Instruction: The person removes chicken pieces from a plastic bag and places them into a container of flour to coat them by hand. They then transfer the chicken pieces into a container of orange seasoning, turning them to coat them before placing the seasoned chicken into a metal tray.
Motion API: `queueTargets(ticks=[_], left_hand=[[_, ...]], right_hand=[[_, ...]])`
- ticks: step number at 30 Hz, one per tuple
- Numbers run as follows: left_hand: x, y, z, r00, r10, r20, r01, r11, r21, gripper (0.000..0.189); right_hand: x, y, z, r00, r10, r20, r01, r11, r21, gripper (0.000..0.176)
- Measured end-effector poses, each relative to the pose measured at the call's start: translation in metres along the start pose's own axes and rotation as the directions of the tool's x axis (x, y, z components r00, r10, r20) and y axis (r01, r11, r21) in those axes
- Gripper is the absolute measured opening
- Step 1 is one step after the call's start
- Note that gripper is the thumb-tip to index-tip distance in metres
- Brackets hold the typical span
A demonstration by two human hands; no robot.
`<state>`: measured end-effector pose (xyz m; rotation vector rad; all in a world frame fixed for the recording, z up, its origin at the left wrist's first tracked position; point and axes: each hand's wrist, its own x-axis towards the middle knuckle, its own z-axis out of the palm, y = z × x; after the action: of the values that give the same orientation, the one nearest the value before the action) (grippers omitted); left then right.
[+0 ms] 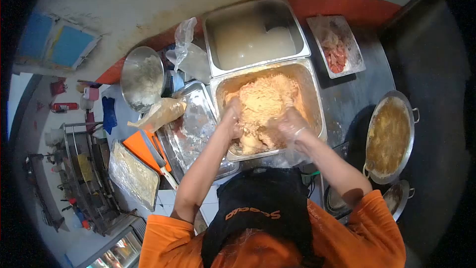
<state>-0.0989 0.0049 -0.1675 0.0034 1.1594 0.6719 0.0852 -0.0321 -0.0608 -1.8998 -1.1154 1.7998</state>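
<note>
Strong fisheye distortion bends the scene into a circle with black corners. Light is moderate and even, seemingly from overhead, with soft glare on the steel trays (258, 20). The right side of the desk (357, 104) falls into shadow. Detail is soft throughout, blurrier toward the rim.
</note>
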Motion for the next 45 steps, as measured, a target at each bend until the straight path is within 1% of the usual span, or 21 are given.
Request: queueTargets(ticks=[5, 7, 8, 11, 12, 13, 16, 18, 23, 25, 28, 30, 32, 35, 37, 38, 39, 40, 42, 44, 45], left_hand=[[-0.034, 0.025, 0.031, 0.993, 0.079, -0.082, -0.056, 0.965, 0.256, 0.055], [0.017, 0.016, 0.01, 0.908, 0.326, -0.265, 0.028, 0.582, 0.813, 0.054], [0.076, -0.004, -0.022, 0.929, 0.357, -0.099, -0.206, 0.719, 0.663, 0.066], [-0.01, 0.012, 0.034, 0.949, 0.199, -0.243, -0.019, 0.809, 0.588, 0.06], [0.029, -0.004, -0.003, 0.959, 0.285, 0.008, -0.261, 0.868, 0.423, 0.054], [0.018, -0.005, -0.003, 0.961, 0.278, -0.003, -0.252, 0.874, 0.416, 0.054], [0.033, -0.004, -0.039, 0.964, 0.264, -0.012, -0.189, 0.721, 0.666, 0.041], [0.033, -0.003, -0.042, 0.978, 0.204, -0.036, -0.141, 0.784, 0.604, 0.041], [0.045, 0.008, -0.008, 0.952, 0.303, -0.036, -0.259, 0.865, 0.429, 0.05], [0.053, 0.015, 0.001, 0.962, 0.262, -0.078, -0.197, 0.862, 0.466, 0.054], [0.048, 0.012, 0.016, 0.868, 0.49, 0.077, -0.395, 0.589, 0.705, 0.052], [0.048, 0.009, 0.027, 0.895, 0.43, 0.114, -0.346, 0.511, 0.787, 0.053], [0.034, 0.031, 0.038, 0.907, 0.403, 0.123, -0.305, 0.426, 0.851, 0.054], [-0.061, 0.047, 0.063, 0.966, 0.257, 0.003, -0.171, 0.635, 0.753, 0.056], [-0.111, 0.037, 0.07, 0.953, 0.29, -0.085, -0.131, 0.649, 0.75, 0.053], [-0.071, -0.009, 0.023, 0.818, 0.522, 0.244, -0.389, 0.189, 0.901, 0.063], [-0.056, -0.043, -0.007, 0.826, 0.51, 0.242, -0.383, 0.192, 0.903, 0.063], [-0.047, -0.068, -0.029, 0.744, 0.621, 0.246, -0.547, 0.354, 0.759, 0.06], [-0.049, -0.084, -0.035, 0.665, 0.714, 0.219, -0.691, 0.477, 0.543, 0.057], [-0.067, -0.082, -0.021, 0.923, 0.385, -0.004, -0.383, 0.918, -0.104, 0.056], [-0.069, -0.076, -0.017, 0.923, 0.385, 0.002, -0.383, 0.917, -0.108, 0.056]], right_hand=[[0.069, 0.083, -0.017, 0.961, 0.179, 0.209, -0.251, 0.881, 0.4, 0.039], [0.105, 0.101, 0.009, 0.956, 0.232, 0.181, -0.28, 0.906, 0.317, 0.043], [0.106, 0.094, 0.02, 0.957, 0.228, 0.179, -0.276, 0.905, 0.324, 0.043], [0.092, 0.048, 0.025, 0.961, 0.201, 0.187, -0.244, 0.939, 0.243, 0.051], [0.06, 0.014, 0.014, 0.987, 0.116, 0.111, -0.105, 0.989, -0.099, 0.054], [0.041, 0.0, 0.011, 0.997, 0.021, 0.08, 0.016, 0.897, -0.441, 0.058], [0.048, 0.02, -0.022, 0.99, 0.015, 0.143, 0.047, 0.906, -0.421, 0.059], [0.051, 0.016, -0.035, 0.978, -0.007, 0.207, 0.087, 0.921, -0.38, 0.059], [0.099, 0.024, -0.03, 0.973, -0.147, -0.179, -0.006, 0.758, -0.653, 0.068], [0.128, 0.051, -0.024, 0.947, -0.293, -0.131, 0.129, 0.722, -0.68, 0.078], [0.153, 0.043, -0.027, 0.992, -0.105, -0.068, 0.035, 0.755, -0.655, 0.071], [0.184, 0.09, -0.038, 0.971, -0.159, 0.179, 0.146, 0.986, 0.085, 0.063], [0.166, 0.091, -0.036, 0.918, -0.398, 0.0, 0.397, 0.917, -0.038, 0.062], [0.064, 0.027, -0.037, 0.97, -0.241, -0.029, 0.153, 0.703, -0.695, 0.054], [0.004, -0.016, -0.022, 0.971, -0.237, -0.015, 0.114, 0.521, -0.846, 0.052], [-0.008, -0.02, -0.019, 0.974, -0.227, 0.008, 0.136, 0.555, -0.821, 0.051], [-0.014, -0.018, -0.018, 0.977, -0.214, 0.022, 0.147, 0.591, -0.793, 0.051], [0.005, 0.007, -0.021, 0.867, -0.496, -0.052, 0.294, 0.594, -0.749, 0.052], [0.05, 0.015, -0.038, 0.941, -0.339, -0.02, 0.198, 0.596, -0.778, 0.049], [0.095, 0.024, -0.049, 0.984, -0.178, 0.012, 0.114, 0.577, -0.808, 0.046], [0.118, 0.033, -0.049, 0.993, -0.11, 0.047, 0.104, 0.603, -0.791, 0.05]])
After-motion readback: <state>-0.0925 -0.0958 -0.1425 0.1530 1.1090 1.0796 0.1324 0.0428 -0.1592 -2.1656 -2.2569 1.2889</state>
